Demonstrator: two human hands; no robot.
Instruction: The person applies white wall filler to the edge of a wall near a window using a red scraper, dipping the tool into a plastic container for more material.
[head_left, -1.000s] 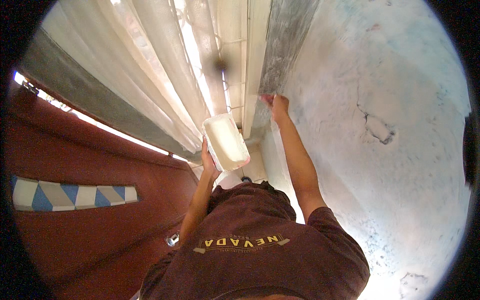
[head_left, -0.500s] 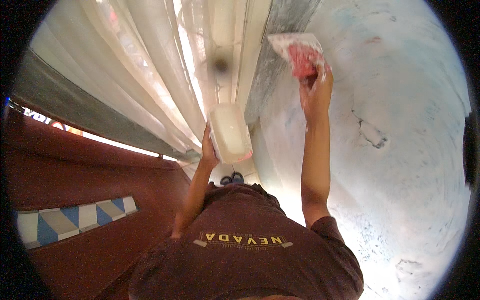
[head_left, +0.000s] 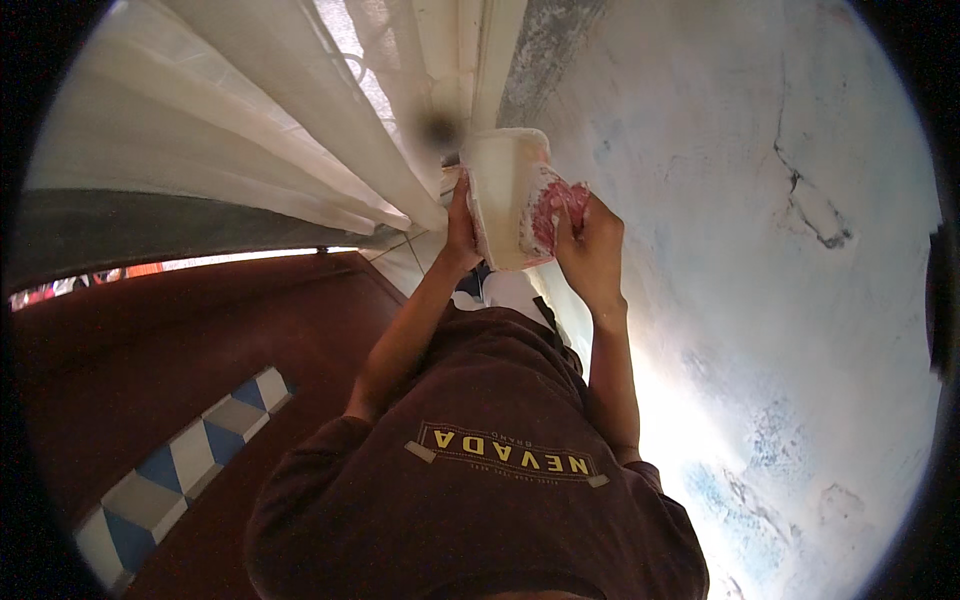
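My left hand point(head_left: 460, 225) grips a white rectangular plastic tub point(head_left: 500, 195) from its left side, holding it up in front of me. My right hand point(head_left: 590, 245) holds a red-handled scraper smeared with white paste point(head_left: 548, 212), and its blade is pressed into the mouth of the tub. Both forearms rise from my dark brown shirt point(head_left: 480, 470). The tub hides most of the blade.
A pale, patchy plastered wall point(head_left: 780, 300) with a crack point(head_left: 805, 200) fills the right side. White curtains point(head_left: 250, 130) hang at the upper left beside a white frame point(head_left: 470, 50). The dark red floor point(head_left: 180, 360) carries a blue and white tile strip point(head_left: 170, 480).
My right hand came down off the wall with the scraper and brought it to the tub. The left hand raised the tub slightly toward it.
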